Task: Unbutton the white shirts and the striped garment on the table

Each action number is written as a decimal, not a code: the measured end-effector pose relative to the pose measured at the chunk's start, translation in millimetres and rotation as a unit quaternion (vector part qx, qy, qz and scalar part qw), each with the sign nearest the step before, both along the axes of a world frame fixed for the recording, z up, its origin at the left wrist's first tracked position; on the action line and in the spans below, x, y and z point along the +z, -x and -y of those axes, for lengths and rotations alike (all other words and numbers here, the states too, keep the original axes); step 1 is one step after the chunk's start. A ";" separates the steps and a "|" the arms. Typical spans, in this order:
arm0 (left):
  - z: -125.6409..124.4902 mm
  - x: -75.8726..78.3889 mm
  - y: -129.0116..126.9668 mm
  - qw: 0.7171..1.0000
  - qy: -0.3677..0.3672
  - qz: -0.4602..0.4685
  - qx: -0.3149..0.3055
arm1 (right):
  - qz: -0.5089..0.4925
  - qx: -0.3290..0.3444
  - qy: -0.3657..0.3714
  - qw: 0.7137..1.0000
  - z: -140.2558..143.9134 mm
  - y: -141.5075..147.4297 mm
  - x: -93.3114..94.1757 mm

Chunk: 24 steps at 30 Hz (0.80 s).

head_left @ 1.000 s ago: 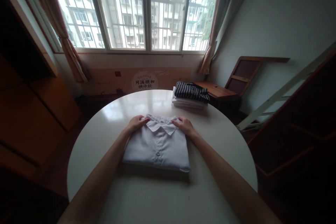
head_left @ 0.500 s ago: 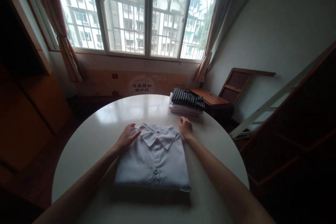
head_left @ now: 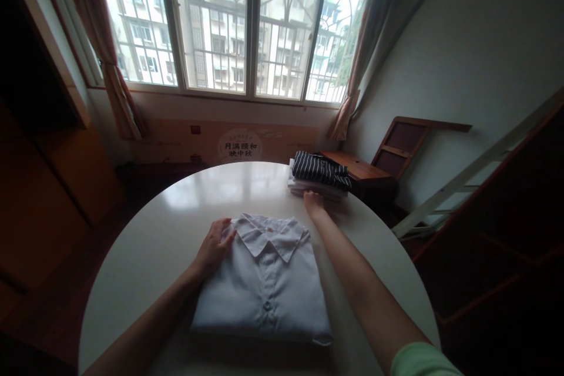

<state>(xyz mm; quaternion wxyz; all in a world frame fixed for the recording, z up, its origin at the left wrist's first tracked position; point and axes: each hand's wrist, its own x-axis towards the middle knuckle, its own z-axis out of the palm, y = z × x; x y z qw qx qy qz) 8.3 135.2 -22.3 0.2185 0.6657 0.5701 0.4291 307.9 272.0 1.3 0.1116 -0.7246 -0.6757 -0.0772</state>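
Observation:
A folded white button-up shirt [head_left: 264, 282] lies on the round white table with its collar facing up, away from me. My left hand [head_left: 215, 244] rests at the shirt's left shoulder, thumb and fingers apart. Farther off, my right hand [head_left: 314, 203] is at the front edge of a stack of folded clothes, its fingers curled. Whether those fingers grip anything is hidden. Topping the stack is a black garment with white stripes [head_left: 321, 169], over white folded clothes [head_left: 296, 184].
The round white table [head_left: 145, 247] has its far edge toward the barred window [head_left: 211, 23]. Beyond its right side stand a wooden chair [head_left: 400, 144] and a pale ladder [head_left: 458, 179]. Tied curtains [head_left: 121, 103] hang beside the window.
My right hand has moved forward from beside the shirt's collar to the front of the clothes stack. My left hand stays at the shirt's shoulder. The view has shifted slightly.

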 end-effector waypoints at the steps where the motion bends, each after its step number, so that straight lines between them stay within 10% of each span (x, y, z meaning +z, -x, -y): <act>1: 0.2 0.9 0.2 1.000 0.002 0.006 0.008 | 0.007 0.004 0.005 1.000 -4.5 1.0 1.3; 12: 2.2 17.9 10.1 0.961 0.182 0.177 0.109 | 0.058 0.034 0.030 0.997 -22.3 1.4 4.7; 24: 36.9 36.8 -7.6 0.838 0.312 0.398 -0.206 | 0.072 0.056 0.033 0.995 32.1 8.3 5.4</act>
